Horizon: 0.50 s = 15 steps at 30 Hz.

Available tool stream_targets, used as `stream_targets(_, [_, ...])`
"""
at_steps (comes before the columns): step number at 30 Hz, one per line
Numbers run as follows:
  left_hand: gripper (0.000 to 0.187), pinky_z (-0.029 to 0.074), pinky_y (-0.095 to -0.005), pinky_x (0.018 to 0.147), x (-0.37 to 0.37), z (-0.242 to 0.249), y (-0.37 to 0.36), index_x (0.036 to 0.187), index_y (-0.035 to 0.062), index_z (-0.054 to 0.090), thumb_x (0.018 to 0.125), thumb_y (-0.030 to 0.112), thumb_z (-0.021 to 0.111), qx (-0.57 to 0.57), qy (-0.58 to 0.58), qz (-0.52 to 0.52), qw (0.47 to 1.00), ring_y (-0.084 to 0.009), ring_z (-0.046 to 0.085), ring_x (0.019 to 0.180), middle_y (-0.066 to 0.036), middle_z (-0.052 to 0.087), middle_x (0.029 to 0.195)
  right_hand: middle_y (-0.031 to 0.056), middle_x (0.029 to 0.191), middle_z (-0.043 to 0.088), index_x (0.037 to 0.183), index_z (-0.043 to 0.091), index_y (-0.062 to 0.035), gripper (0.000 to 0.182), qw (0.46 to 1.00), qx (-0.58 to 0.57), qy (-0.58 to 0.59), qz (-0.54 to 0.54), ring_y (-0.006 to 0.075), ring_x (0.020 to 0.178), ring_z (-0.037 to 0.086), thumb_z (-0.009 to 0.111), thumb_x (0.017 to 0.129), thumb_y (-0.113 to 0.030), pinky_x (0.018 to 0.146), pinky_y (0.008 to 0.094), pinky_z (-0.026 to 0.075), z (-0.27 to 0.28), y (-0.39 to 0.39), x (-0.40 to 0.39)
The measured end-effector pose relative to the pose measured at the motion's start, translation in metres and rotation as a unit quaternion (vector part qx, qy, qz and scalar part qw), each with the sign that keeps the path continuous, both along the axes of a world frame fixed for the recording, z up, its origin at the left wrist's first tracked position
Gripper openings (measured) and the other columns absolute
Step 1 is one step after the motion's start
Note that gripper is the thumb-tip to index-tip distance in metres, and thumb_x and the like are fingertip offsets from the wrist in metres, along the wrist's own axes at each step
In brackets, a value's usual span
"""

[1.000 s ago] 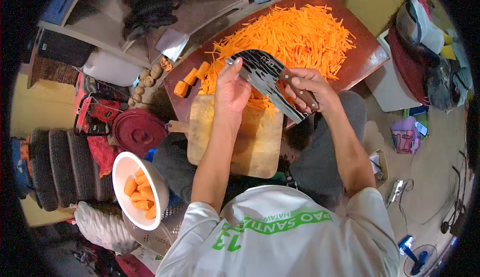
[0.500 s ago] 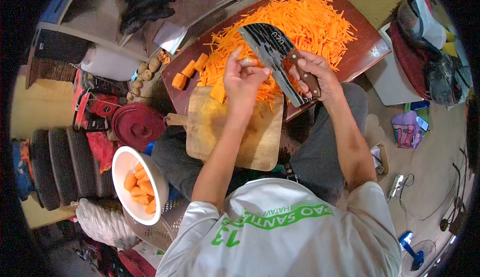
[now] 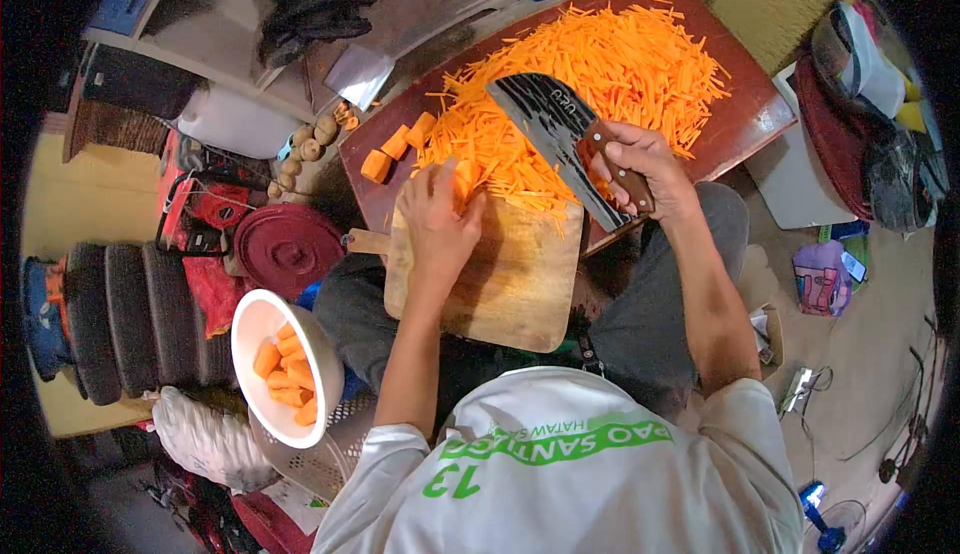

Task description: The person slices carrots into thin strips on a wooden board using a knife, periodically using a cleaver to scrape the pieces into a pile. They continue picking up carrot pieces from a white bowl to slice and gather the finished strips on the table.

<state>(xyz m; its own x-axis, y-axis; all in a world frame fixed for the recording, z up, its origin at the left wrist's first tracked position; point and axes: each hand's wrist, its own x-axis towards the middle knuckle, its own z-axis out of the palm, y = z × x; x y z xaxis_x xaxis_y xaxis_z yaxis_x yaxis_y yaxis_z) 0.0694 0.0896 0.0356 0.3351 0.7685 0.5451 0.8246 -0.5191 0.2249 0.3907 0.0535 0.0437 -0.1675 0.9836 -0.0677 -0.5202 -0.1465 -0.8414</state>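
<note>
In my right hand is a broad cleaver-like knife, gripped by its brown wooden handle. Its dark streaked blade is tilted up and left, above the carrot strips. My left hand is at the upper left edge of the wooden cutting board. Its thumb and fingers close around a carrot chunk, partly hidden by them. Just beyond lies a big heap of carrot sticks, some spilling onto the board. Several cut carrot chunks sit left of the heap.
The heap rests on a reddish-brown tabletop. At lower left, a white bowl holds peeled carrots. A maroon round lid and several potatoes are on the left. Cables and a small fan are on the right floor.
My left hand has turned over and come down from beside the blade to the carrot chunk at the board's edge. The knife stays in my right hand. The whole view has shifted slightly.
</note>
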Motion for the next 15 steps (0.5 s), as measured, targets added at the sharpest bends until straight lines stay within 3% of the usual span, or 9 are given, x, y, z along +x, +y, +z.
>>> stream_targets(1, [0.070,0.040,-0.0562,0.106,-0.008,-0.007,0.003,0.142,0.0057,0.063,0.080,0.022,0.092,-0.007,-0.013,0.006,1.000,-0.0419,0.059,0.118,-0.019,0.064,0.121,0.0077,0.083,0.068,0.140,0.064,0.0047,0.049,1.000,0.002,-0.005,0.004,0.0084,0.049,0.057,0.074,0.102,-0.025,0.040,0.0216,0.045,-0.002,0.001,0.000])
stream_targets(10, [0.067,0.043,-0.0527,0.100,-0.031,-0.025,0.012,0.139,0.0033,0.064,0.080,0.019,0.093,-0.127,-0.114,0.010,0.985,-0.0416,0.061,0.114,-0.019,0.067,0.115,0.0079,0.083,0.067,0.140,0.065,0.0044,0.049,1.000,-0.017,-0.003,0.015,0.0085,0.048,0.057,0.075,0.101,-0.023,0.040,0.0216,0.046,0.002,-0.001,-0.003])
stream_targets(13, [0.057,0.046,-0.0509,0.095,-0.031,-0.026,0.010,0.130,0.0007,0.067,0.081,0.016,0.091,-0.078,-0.186,-0.016,0.979,-0.0425,0.063,0.106,-0.020,0.067,0.112,0.0074,0.080,0.065,0.140,0.064,0.0057,0.051,1.000,-0.020,-0.022,-0.001,0.0084,0.047,0.057,0.076,0.101,-0.024,0.039,0.0216,0.046,0.003,-0.002,-0.005])
stream_targets(15, [0.048,0.049,-0.0508,0.090,-0.031,-0.012,-0.007,0.124,-0.0006,0.069,0.084,0.017,0.089,-0.143,-0.175,0.010,0.974,-0.0430,0.065,0.102,-0.021,0.066,0.109,0.0074,0.078,0.064,0.140,0.064,0.0065,0.052,0.999,-0.014,-0.032,0.010,0.0085,0.047,0.056,0.076,0.101,-0.025,0.039,0.0221,0.045,0.001,-0.002,-0.003])
